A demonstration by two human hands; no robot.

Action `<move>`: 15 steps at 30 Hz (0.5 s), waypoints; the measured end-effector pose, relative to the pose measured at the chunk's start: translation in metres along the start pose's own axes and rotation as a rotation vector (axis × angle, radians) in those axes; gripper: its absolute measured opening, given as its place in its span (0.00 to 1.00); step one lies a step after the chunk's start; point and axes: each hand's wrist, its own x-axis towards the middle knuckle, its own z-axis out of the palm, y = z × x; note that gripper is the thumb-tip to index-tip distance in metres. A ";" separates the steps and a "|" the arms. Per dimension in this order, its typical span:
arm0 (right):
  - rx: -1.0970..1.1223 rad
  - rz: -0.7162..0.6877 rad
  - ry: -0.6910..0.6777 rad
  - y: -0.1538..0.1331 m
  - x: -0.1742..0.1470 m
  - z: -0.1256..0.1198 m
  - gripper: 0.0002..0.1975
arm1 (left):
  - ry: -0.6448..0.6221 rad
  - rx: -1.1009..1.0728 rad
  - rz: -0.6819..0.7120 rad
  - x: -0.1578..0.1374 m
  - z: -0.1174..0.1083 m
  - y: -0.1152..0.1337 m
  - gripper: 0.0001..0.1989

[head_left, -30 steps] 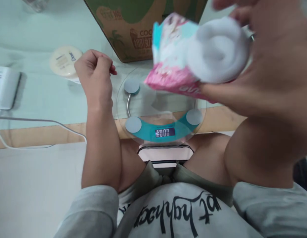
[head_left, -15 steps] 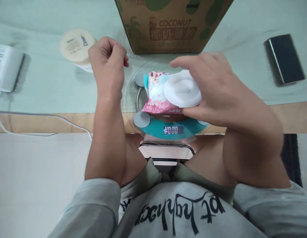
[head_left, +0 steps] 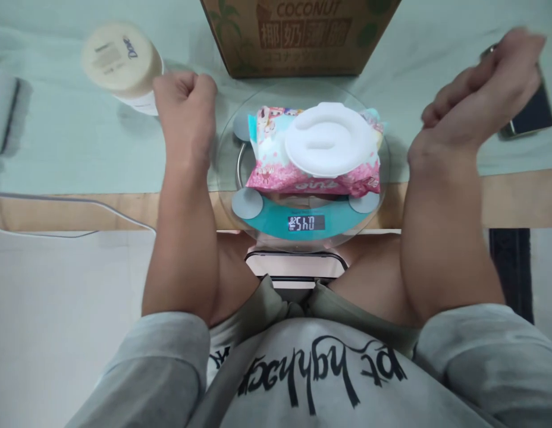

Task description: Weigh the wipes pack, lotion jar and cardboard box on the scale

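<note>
A pink, white and blue wet-wipes pack (head_left: pixel 276 160) with a white oval lid lies on a round glass scale (head_left: pixel 276 214). The scale's small display (head_left: pixel 306 223) is lit with digits. My left hand (head_left: pixel 184 98) is a closed fist beside a cream-lidded Dove tub (head_left: pixel 119 59), very near or touching its side; nothing shows in it. To the right, my right hand (head_left: pixel 485 89) is raised, fingers loosely apart and slightly blurred. It partly covers a dark rectangular object (head_left: pixel 530 110), and I cannot tell whether it touches it. No object shows in its fingers.
A brown coconut carton (head_left: pixel 298 53) stands behind the scale. At the far left is a white device (head_left: pixel 2 107), and a white cable (head_left: pixel 93 203) runs along the wooden table edge (head_left: pixel 71 215). Light green cloth (head_left: pixel 414 35) covers the tabletop.
My right hand has let go of the wipes pack and moved right, over the dark object. The scale's display went from zeros to other digits. The view has shifted slightly; my left fist stays closed.
</note>
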 end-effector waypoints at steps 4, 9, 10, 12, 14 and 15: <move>0.012 0.091 0.006 0.009 0.000 -0.007 0.16 | 0.004 -0.017 -0.010 -0.005 -0.001 0.004 0.26; 0.044 0.018 -0.058 0.010 -0.001 -0.013 0.16 | -0.020 -0.047 0.006 -0.004 0.000 0.006 0.25; 0.042 0.005 -0.067 0.011 0.000 -0.013 0.16 | -0.021 -0.056 0.016 -0.004 0.000 0.007 0.25; 0.031 -0.017 -0.084 0.015 0.003 -0.013 0.17 | -0.021 -0.078 0.040 -0.005 0.001 0.008 0.28; 0.013 -0.046 -0.097 0.019 0.007 -0.013 0.18 | -0.017 -0.098 0.059 -0.006 0.001 0.011 0.31; 0.004 -0.075 -0.106 0.021 0.008 -0.014 0.19 | -0.013 -0.107 0.065 -0.007 0.001 0.014 0.32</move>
